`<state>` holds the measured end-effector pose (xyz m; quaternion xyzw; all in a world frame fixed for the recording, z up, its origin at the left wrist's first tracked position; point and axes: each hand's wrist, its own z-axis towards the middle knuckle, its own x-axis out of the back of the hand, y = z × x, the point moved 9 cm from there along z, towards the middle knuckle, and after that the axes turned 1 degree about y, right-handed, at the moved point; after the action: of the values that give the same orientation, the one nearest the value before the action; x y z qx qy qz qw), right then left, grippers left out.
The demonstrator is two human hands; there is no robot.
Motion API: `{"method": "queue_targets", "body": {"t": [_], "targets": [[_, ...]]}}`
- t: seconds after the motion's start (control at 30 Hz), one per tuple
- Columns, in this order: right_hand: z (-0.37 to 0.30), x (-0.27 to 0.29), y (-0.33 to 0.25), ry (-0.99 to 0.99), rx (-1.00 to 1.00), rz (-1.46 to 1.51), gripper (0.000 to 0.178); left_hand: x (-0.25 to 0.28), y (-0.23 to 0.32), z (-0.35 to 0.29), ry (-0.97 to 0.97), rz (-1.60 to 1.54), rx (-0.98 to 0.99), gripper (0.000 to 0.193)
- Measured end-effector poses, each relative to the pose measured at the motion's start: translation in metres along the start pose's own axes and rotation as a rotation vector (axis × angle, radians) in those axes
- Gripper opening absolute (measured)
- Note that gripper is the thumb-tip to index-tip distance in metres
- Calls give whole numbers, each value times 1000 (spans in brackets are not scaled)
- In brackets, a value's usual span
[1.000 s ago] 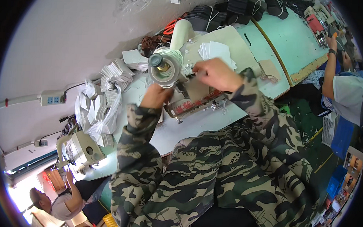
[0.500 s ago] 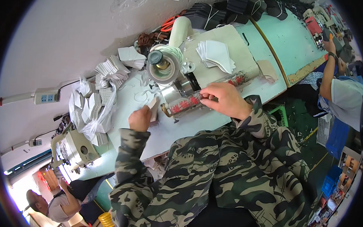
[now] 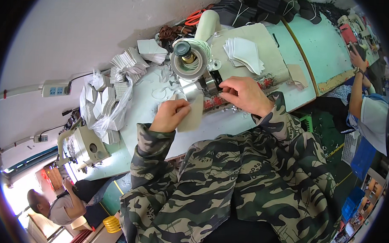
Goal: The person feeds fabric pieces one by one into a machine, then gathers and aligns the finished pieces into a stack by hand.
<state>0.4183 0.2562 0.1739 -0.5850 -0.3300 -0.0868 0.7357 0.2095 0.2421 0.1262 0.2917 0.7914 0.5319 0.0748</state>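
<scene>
My left hand (image 3: pixel 170 115) pinches a thin beige flat piece (image 3: pixel 192 115) by its left edge, with thumb and fingers closed on it. The piece lies just in front of the metal roller part of a cream bench machine (image 3: pixel 207 25), which has a round housing and a dark knob (image 3: pixel 182 48). Beside the machine's black part, my right hand (image 3: pixel 247 95) has half-curled fingers, with thumb and index finger apart and nothing visible between them. A fanned stack of white cut pieces (image 3: pixel 244 54) rests on the machine's flat top, beyond my right hand.
Bundled white pieces (image 3: pixel 130 64) stand at the wall, next to an open plastic bag (image 3: pixel 104 103) of similar pieces. Black tied bundles (image 3: pixel 234 12) line the back. Another machine (image 3: pixel 84 150) is at left. One co-worker (image 3: pixel 58 204) sits lower left, another (image 3: pixel 370 110) works at right.
The view has shifted slightly. My left hand has moved right and brought the beige piece across the machine's front. My right hand has drawn closer to the black part.
</scene>
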Motion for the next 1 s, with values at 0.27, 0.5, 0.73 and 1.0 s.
{"method": "queue_targets", "body": {"t": [0.27, 0.5, 0.73, 1.0], "targets": [[12, -16, 8, -39, -28, -11, 25, 29, -1, 14, 174, 471, 22, 26], [32, 2, 11, -30, 4, -347, 35, -19, 111, 58, 92, 583, -738, 20], [24, 136, -29, 496, 317, -452, 23, 82, -78, 45, 450, 1194, 197, 31], [-13, 52, -14, 219, 91, -249, 21, 43, -109, 18, 410, 1162, 29, 22]]}}
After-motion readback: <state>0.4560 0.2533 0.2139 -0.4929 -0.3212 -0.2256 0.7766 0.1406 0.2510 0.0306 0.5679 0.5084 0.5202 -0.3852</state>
